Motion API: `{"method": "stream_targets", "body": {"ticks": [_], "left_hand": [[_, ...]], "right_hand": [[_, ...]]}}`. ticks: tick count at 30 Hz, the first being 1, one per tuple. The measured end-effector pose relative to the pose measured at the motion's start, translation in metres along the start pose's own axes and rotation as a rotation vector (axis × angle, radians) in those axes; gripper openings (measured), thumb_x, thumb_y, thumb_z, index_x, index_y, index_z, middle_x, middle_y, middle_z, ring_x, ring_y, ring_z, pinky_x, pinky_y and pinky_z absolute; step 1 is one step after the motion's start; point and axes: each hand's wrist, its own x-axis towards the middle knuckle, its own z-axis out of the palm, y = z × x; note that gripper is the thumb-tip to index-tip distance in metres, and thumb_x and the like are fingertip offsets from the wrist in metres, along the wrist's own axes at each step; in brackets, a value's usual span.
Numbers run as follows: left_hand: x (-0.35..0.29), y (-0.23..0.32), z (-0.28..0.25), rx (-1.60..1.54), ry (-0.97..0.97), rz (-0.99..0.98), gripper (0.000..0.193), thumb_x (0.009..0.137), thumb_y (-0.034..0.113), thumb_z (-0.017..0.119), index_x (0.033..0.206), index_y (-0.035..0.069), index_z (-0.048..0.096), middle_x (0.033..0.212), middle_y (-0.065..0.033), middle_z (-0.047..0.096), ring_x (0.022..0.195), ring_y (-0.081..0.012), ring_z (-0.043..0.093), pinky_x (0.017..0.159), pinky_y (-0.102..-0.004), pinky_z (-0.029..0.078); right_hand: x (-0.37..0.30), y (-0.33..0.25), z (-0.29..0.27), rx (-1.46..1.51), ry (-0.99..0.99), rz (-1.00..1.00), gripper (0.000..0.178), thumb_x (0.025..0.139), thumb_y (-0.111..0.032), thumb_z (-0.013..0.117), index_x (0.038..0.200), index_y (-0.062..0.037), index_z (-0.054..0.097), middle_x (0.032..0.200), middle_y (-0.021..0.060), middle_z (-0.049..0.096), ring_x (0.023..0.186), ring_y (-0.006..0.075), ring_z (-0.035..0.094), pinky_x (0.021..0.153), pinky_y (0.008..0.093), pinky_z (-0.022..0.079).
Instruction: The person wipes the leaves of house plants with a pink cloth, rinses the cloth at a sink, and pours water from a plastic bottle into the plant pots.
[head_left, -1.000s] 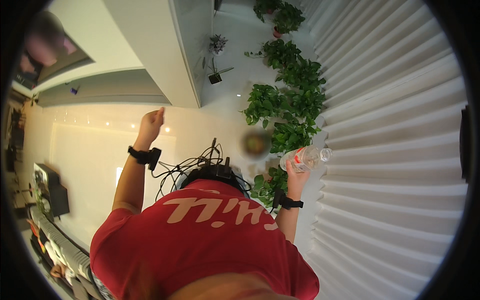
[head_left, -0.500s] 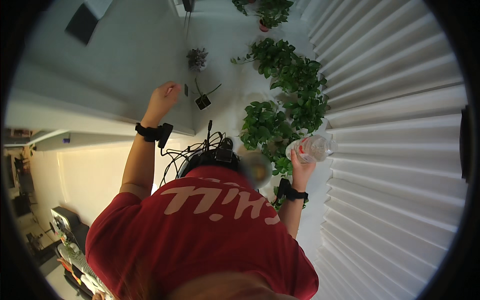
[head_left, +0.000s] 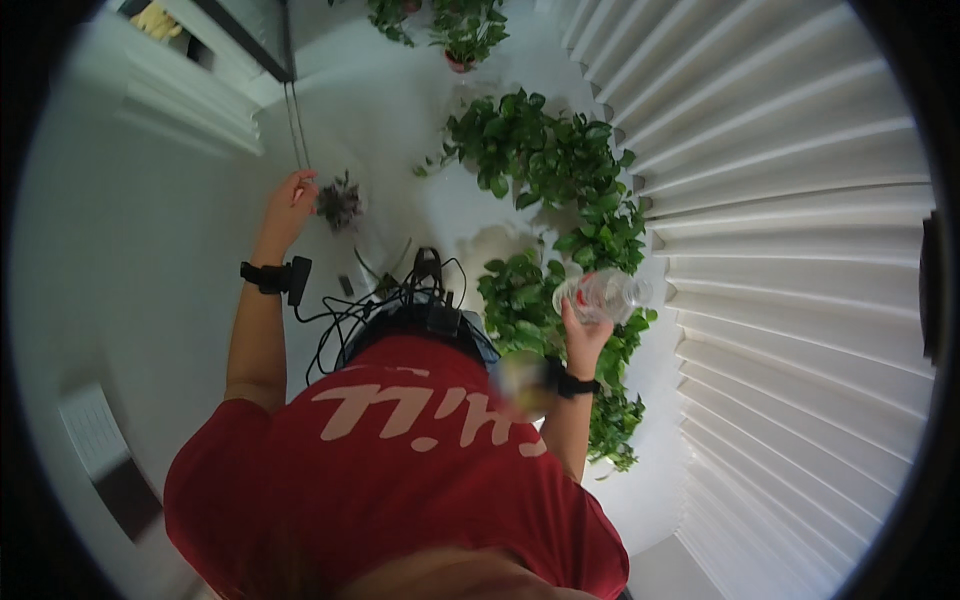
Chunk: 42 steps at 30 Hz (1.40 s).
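Note:
My right hand (head_left: 588,338) is wrapped round a clear plastic bottle (head_left: 603,296) with red marks on its side. The bottle lies tilted in my grip, its neck pointing right, above green leafy plants (head_left: 520,290). My left hand (head_left: 288,200) is raised at the left with its fingers curled together. Whether anything is between those fingers is hidden. Just right of them in the picture stands a small greyish-purple plant (head_left: 340,203); I cannot tell if they touch. Each wrist wears a black strap with a small device.
White pleated curtains (head_left: 790,260) run along the right. More leafy plants (head_left: 545,150) trail across the pale floor, with a potted plant (head_left: 460,50) farther off. Black cables (head_left: 400,300) loop at my waist. A blurred round thing (head_left: 522,385) hangs before my shirt.
My view has turned and moved forward, bringing the purple plant beside my left hand. The bottle stays in my right hand. The bright room at left has gone out of sight.

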Motion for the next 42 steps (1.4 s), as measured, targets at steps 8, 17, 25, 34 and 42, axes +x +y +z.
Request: {"method": "stream_targets", "body": {"ticks": [8, 17, 25, 34, 42], "left_hand": [[0.206, 0.015, 0.038, 0.078, -0.305, 0.020, 0.026, 0.088, 0.010, 0.051, 0.112, 0.005, 0.059, 0.104, -0.0071, 0.062, 0.084, -0.0154, 0.063, 0.069, -0.0274, 0.048], [0.391, 0.039, 0.073, 0.102, -0.295, -0.031, 0.020, 0.091, 0.009, 0.049, 0.103, 0.004, 0.063, 0.094, -0.0030, 0.065, 0.083, -0.0119, 0.061, 0.068, -0.0256, 0.047], [0.517, 0.021, 0.050, 0.073, -0.287, -0.103, 0.018, 0.092, 0.010, 0.049, 0.100, 0.004, 0.063, 0.093, -0.0016, 0.065, 0.082, -0.0096, 0.060, 0.066, -0.0228, 0.046], [0.763, -0.091, -0.008, 0.059, -0.400, -0.092, 0.020, 0.092, 0.011, 0.049, 0.107, 0.005, 0.061, 0.096, -0.0022, 0.065, 0.082, -0.0096, 0.060, 0.064, -0.0213, 0.046], [0.941, -0.098, 0.021, 0.077, -0.727, -0.030, 0.020, 0.094, 0.010, 0.049, 0.110, 0.005, 0.059, 0.100, -0.0047, 0.064, 0.082, -0.0104, 0.058, 0.063, -0.0203, 0.043]], "right_hand": [[0.092, 0.000, 0.064, 0.007, 0.208, 0.111, 0.057, 0.069, -0.001, 0.078, 0.120, 0.0003, 0.053, 0.115, 0.0098, 0.059, 0.102, 0.0198, 0.059, 0.091, 0.0318, 0.045], [0.234, 0.024, 0.137, 0.034, 0.172, 0.220, 0.070, 0.063, -0.012, 0.085, 0.120, -0.0010, 0.046, 0.109, 0.0092, 0.058, 0.096, 0.0192, 0.057, 0.087, 0.0308, 0.045], [0.381, 0.020, 0.232, -0.119, -0.015, 0.050, 0.072, 0.060, -0.010, 0.087, 0.118, -0.0033, 0.046, 0.120, 0.0109, 0.054, 0.101, 0.0208, 0.058, 0.087, 0.0317, 0.048], [0.486, 0.039, 0.397, -0.030, 0.208, 0.119, 0.073, 0.063, -0.010, 0.085, 0.122, -0.0050, 0.044, 0.123, 0.0112, 0.049, 0.111, 0.0248, 0.050, 0.095, 0.0374, 0.043], [0.520, 0.009, 0.539, -0.173, 0.533, 0.243, 0.075, 0.061, -0.015, 0.084, 0.123, -0.0040, 0.043, 0.118, 0.0109, 0.051, 0.105, 0.0219, 0.052, 0.090, 0.0357, 0.046]]}}
